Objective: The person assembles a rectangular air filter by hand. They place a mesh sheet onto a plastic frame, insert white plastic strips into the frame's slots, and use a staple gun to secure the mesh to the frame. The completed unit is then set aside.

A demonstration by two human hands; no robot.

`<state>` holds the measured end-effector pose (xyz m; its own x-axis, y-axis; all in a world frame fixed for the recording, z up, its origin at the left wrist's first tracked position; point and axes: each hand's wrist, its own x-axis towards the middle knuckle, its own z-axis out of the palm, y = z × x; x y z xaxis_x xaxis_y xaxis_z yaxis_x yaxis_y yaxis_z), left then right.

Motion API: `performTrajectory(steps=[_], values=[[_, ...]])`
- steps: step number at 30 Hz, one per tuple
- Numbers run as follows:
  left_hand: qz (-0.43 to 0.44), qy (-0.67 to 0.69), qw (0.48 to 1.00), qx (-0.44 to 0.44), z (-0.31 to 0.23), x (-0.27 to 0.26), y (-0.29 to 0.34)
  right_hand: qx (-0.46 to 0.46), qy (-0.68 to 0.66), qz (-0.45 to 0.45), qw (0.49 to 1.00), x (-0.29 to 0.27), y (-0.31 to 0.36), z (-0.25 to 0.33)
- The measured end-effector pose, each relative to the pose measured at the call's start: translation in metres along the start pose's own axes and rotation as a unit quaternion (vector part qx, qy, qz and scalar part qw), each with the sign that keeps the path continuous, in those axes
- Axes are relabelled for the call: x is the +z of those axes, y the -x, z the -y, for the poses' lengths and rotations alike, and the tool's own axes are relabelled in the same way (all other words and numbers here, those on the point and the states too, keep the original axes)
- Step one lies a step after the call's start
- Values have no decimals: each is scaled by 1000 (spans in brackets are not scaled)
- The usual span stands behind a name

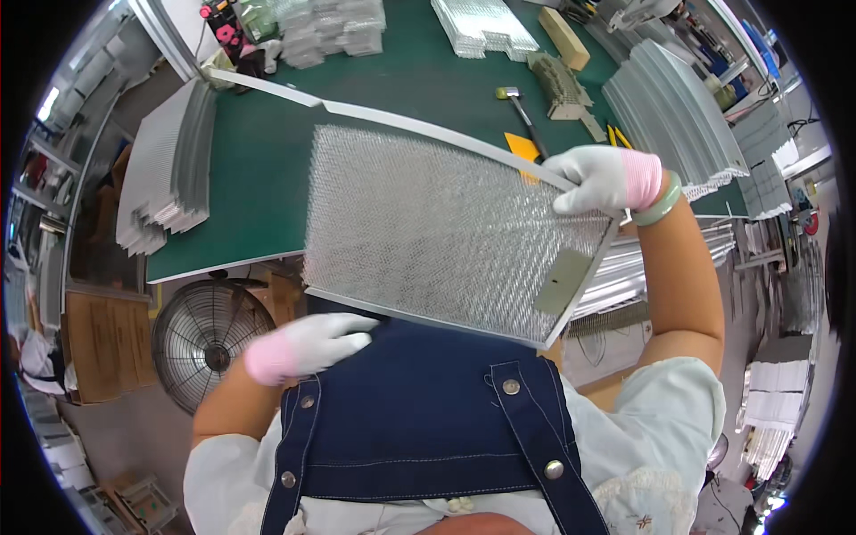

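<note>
Green bench, hammer, stacked panels | right fingers gripping framed mesh panel | left fingers parted, apparently empty

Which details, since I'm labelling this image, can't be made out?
In the head view:
- Dark-handled hammer: handle end, behind the pale metal strip or white-gloved right hand.
- Flat yellow-orange piece: lower outline, behind the strip and silver mesh panel.
- Round black wire-caged fan: lower-right rim, behind the left forearm.
- White cloth shirt's brown mark: too small.
</note>
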<state>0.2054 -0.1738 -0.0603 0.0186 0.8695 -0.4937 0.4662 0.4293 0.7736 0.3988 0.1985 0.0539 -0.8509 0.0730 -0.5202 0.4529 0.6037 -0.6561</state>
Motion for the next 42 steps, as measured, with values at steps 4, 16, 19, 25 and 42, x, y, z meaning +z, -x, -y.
performTrajectory(steps=[4, 16, 19, 25, 42], values=[[-226, -103, 925, 289, -72, -50, 9, -7, 86, 8, 996, 1, -7, 29], [-7, -348, 927, 139, -182, -96, -107, -88, 188, -263, 942, 53, 5, 53], [-7, -341, 927, 153, -177, -98, -110, -159, 367, -390, 830, 69, -13, 34], [-71, -343, 918, 187, -165, -98, -108, -201, 346, -386, 831, 61, -23, 32], [-41, -259, 957, 123, -150, -114, -77, -178, 172, -237, 940, 54, -39, 65]])
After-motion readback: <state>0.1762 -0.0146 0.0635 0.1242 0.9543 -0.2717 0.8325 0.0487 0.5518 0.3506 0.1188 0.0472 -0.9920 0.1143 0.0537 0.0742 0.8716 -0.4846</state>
